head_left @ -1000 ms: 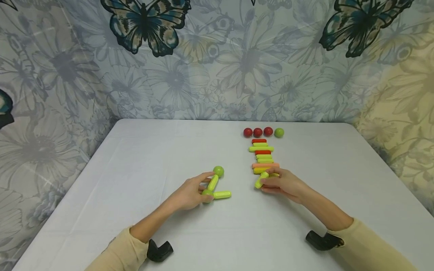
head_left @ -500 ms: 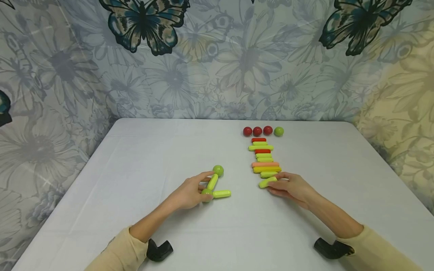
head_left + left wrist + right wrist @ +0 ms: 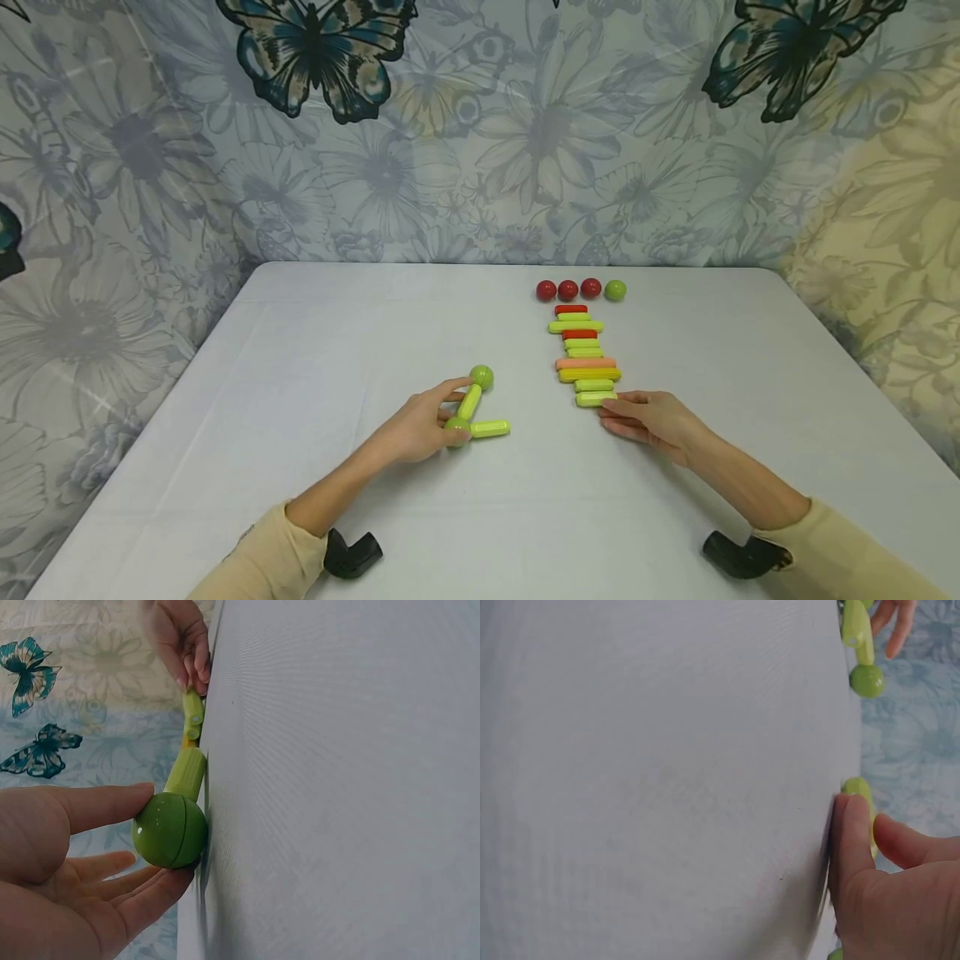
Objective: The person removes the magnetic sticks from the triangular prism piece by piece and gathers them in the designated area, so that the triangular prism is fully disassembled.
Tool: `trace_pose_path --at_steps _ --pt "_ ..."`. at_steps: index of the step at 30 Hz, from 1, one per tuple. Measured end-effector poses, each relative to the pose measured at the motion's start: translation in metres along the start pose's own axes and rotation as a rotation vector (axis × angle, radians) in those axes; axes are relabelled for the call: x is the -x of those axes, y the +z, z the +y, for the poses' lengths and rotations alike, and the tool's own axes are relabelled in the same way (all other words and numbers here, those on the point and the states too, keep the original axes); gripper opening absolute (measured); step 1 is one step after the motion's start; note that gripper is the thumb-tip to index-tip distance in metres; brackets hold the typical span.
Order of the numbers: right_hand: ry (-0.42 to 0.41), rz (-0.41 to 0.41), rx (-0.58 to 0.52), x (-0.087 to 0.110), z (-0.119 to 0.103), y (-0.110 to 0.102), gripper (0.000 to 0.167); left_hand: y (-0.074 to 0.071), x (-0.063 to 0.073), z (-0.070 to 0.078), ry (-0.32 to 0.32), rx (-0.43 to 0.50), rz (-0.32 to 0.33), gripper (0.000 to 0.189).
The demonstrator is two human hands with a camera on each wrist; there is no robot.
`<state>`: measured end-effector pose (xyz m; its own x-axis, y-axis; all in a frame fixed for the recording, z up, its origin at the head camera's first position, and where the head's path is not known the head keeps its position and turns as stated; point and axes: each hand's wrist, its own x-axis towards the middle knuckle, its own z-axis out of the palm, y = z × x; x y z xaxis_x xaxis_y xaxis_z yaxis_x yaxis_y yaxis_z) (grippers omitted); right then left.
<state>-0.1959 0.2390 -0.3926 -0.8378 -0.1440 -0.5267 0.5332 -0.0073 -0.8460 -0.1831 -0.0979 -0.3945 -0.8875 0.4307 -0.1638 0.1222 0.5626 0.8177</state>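
My left hand (image 3: 416, 427) holds a small linked build of green balls and light green sticks. Its thumb presses the near green ball (image 3: 171, 831), and a fingertip meets the far green ball (image 3: 482, 377). One stick (image 3: 470, 402) joins the two balls; another stick (image 3: 491, 428) points right from the near ball. On the right side, my right hand (image 3: 656, 423) pinches the right end of a short light green stick (image 3: 590, 400) between thumb and fingers. This stick lies at the near end of a column of sticks, parallel to the neighbouring green stick (image 3: 593, 386).
Beyond that stick, the column has a yellow stick (image 3: 589, 375), an orange stick (image 3: 585, 363), and red and green ones. Three red balls (image 3: 567, 290) and a green ball (image 3: 615, 290) stand in a row at the back of the white table (image 3: 337, 333). A patterned wall rises behind.
My right hand has moved slightly right and toward me, turning its green stick from slanted to lying level with the column. The left hand and its build have stayed put.
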Motion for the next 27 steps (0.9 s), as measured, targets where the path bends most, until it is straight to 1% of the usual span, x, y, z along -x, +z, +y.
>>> trace_pose_path --at_steps 6,9,13,14,16,21,23,27 --pt "-0.011 0.008 -0.029 0.0027 0.0002 0.0 0.053 0.0 0.0003 0.0002 0.003 -0.001 0.002 0.071" --pt "-0.012 0.013 -0.025 0.0033 0.0003 0.0 0.053 0.0 0.0005 0.0002 0.004 -0.002 0.003 0.071" --pt "-0.018 0.028 0.032 0.0044 0.0005 0.0 0.059 0.0003 0.0004 -0.0002 0.003 -0.005 0.004 0.071" --pt "-0.022 0.035 0.049 0.0049 0.0008 0.0001 0.059 0.0003 0.0003 -0.0002 0.003 -0.006 0.003 0.071" --pt "-0.037 0.039 0.088 0.0063 0.0014 0.0002 0.054 0.0003 0.0001 -0.0001 0.005 -0.011 0.003 0.07" --pt "-0.093 -0.014 0.164 0.0091 0.0024 0.0003 0.036 -0.0001 -0.0002 0.0005 0.002 -0.018 0.004 0.07" --pt "-0.106 -0.037 0.183 0.0092 0.0018 0.0004 0.035 -0.0002 -0.0002 0.0008 -0.001 -0.016 0.005 0.07" --pt "-0.1 -0.05 0.197 0.0091 0.0 0.0013 0.036 -0.0003 0.0 0.0009 -0.006 -0.014 0.001 0.07"
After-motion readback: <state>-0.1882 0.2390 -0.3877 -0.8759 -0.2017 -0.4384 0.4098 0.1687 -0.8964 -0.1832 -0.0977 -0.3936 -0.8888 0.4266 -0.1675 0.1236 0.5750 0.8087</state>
